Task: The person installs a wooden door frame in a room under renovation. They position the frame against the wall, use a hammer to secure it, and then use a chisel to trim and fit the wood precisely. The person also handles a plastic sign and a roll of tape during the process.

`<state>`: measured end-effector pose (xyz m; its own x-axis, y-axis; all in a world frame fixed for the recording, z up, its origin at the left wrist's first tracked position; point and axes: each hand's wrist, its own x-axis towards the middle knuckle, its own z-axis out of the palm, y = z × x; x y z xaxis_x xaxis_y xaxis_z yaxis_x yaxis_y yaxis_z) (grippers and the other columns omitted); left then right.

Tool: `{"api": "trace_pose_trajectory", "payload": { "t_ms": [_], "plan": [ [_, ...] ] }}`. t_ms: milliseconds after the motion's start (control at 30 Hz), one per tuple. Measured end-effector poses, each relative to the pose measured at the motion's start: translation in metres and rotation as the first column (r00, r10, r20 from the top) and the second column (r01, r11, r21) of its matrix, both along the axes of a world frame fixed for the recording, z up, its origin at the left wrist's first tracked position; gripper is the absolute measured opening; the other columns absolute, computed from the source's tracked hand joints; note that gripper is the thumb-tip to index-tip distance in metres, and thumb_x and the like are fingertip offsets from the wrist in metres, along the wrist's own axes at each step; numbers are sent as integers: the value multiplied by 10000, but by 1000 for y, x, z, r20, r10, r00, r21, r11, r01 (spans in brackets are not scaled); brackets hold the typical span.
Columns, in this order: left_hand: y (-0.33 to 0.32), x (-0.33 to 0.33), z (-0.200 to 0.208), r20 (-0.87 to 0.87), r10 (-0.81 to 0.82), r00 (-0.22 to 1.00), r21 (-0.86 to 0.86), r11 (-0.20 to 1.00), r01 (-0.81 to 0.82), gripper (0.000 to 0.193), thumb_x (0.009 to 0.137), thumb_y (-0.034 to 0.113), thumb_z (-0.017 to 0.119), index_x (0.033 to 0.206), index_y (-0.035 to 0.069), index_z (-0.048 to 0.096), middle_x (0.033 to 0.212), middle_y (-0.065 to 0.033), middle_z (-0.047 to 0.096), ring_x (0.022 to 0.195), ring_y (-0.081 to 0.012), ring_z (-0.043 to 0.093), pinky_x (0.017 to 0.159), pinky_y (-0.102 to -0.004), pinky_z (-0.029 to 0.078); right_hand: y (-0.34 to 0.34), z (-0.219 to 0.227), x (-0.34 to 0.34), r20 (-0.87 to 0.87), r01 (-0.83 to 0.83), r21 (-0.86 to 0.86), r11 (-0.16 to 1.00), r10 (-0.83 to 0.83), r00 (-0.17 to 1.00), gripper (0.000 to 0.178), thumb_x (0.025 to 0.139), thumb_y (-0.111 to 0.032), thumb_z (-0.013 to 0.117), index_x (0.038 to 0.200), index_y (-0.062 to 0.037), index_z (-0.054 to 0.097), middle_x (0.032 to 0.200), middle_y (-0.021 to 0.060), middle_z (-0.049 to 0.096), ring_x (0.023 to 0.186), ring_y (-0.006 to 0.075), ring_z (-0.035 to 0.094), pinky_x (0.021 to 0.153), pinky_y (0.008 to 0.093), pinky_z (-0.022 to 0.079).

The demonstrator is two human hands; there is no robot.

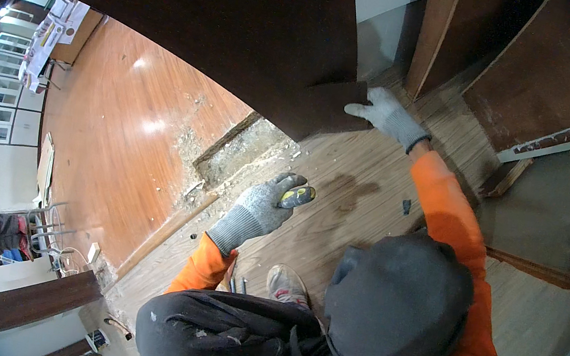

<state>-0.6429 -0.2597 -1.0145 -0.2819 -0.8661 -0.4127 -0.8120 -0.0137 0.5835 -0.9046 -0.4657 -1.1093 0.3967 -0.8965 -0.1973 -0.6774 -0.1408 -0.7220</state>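
Note:
My left hand [257, 208], in a grey knitted work glove, is closed around a rounded black-and-yellow tool handle [298, 196]. The tool's working end cannot be made out. Up and to the right, my gloved right hand [389, 118] is at the lower corner of a large dark brown door panel [226, 24]. Its thumb lies across the panel's face by the edge, and its other fingers are partly hidden. A darker rectangular patch [331, 109] shows at that corner. Below the panel, a broken-out strip of floor [244, 149] exposes rough, crumbly material.
Grey wood-look planks [325, 227] lie under my shoe [287, 284]; glossy orange-brown flooring [123, 133] spreads left, with rubble along the join. Brown door-frame boards [546, 83] stand at right. A small dark scrap [406, 207] lies near my right arm. A cloth-covered table [53, 36] stands far left.

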Motion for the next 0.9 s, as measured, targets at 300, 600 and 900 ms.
{"api": "trace_pose_trajectory", "payload": {
  "t_ms": [300,600,900],
  "plan": [
    [0,-2,-2,8,25,1000,-31,999,-25,533,807,54,594,1339,72,589,1321,-182,614,1235,-371,596,1055,-428,468,92,17,-18,-196,-43,135,990,69,978,624,921,-594,655,879,27,628,903,221,644,904,369,640,829,458,513],
    [16,11,-54,-255,370,893,-133,902,-412,504,898,290,722,1302,17,594,1184,-193,671,1114,-273,642,976,-388,483,158,-3,-2,401,-342,410,846,169,900,430,988,-393,647,1095,23,669,1050,168,687,984,264,641,893,405,515],
    [118,91,-60,-336,783,523,338,619,-709,236,917,213,737,990,-7,694,815,-2,627,783,-88,531,730,-285,466,187,-47,31,618,-472,488,734,91,781,333,1019,-299,613,1153,3,647,1018,94,696,883,151,646,828,322,536]
  ]
}}
